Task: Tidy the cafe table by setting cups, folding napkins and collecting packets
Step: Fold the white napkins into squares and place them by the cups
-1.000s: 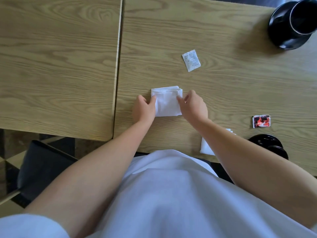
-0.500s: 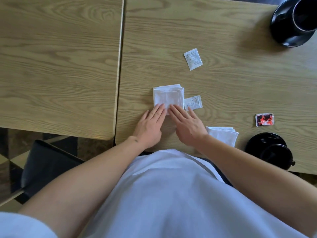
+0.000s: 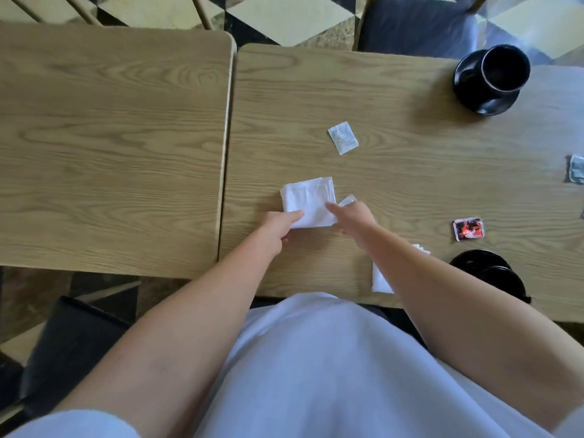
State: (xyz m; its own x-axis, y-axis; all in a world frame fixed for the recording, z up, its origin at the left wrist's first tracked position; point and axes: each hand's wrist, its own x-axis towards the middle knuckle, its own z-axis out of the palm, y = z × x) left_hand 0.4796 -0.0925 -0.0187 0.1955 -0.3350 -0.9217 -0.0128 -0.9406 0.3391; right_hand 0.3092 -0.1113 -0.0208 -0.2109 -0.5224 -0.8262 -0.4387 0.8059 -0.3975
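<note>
Now both hands (image 3: pixel 316 222) on the folded napkin (image 3: pixel 308 199).

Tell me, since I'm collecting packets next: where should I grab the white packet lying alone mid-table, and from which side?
The small white paper packet lies flat and tilted on the wooden table, clear of other things. Probably best to come from above and pinch its two long edges, or lift a corner first, since flat paper offers no raised side.
</note>
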